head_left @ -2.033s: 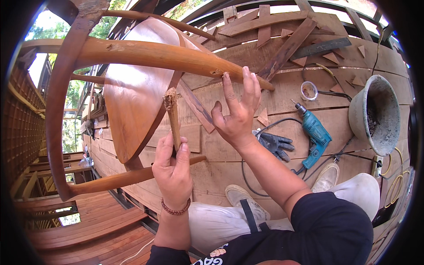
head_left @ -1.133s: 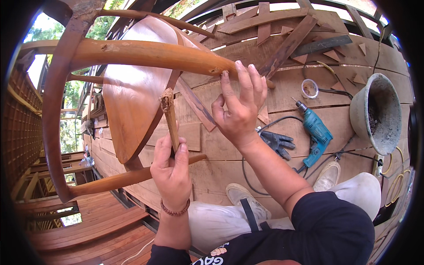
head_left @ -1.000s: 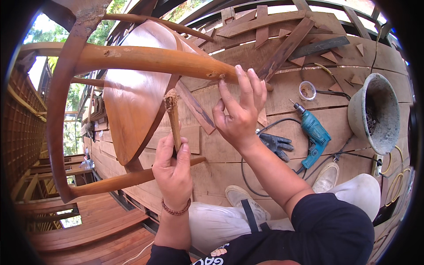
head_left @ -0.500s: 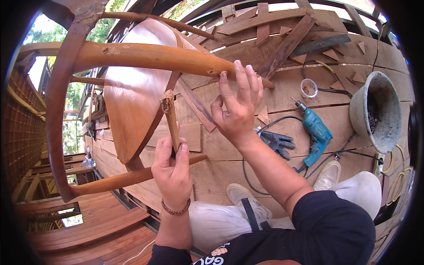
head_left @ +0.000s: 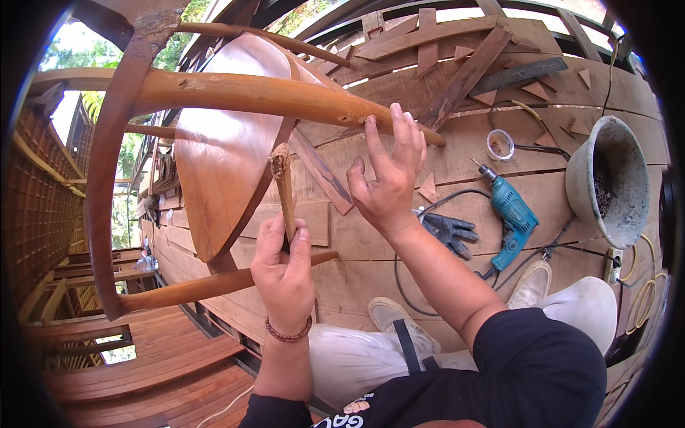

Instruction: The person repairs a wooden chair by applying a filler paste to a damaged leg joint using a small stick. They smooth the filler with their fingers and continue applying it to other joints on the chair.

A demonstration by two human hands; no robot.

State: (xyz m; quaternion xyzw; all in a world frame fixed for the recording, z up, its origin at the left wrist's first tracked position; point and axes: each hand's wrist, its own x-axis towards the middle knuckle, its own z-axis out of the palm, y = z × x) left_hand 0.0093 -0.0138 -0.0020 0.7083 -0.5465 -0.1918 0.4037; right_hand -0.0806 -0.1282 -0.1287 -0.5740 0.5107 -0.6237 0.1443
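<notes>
A brown wooden chair lies on its side, its pale, glossy seat (head_left: 221, 150) standing on edge at the left. One rounded chair leg (head_left: 242, 94) runs across toward the upper middle, with small marks near its tapered end. My right hand (head_left: 389, 175) has its fingers stretched and apart; the index fingertip touches the leg beside a mark, and nothing is in the palm. In my left hand (head_left: 284, 271) is a thin wooden stick (head_left: 285, 192), pinched upright between thumb and fingers. Crumbly brown paste clings to its upper tip, just below the leg and apart from it.
A teal power drill (head_left: 512, 214) with a cord lies right of my right forearm, next to a dark glove (head_left: 451, 232). Beyond sit a small clear cup (head_left: 500, 145) of brown paste and a grey bucket (head_left: 581, 182). Wood offcuts (head_left: 464, 78) litter the plank floor.
My right index fingertip has slid slightly rightward along the chair leg. The left hand with the stick has shifted a little right, and the view has moved slightly.
</notes>
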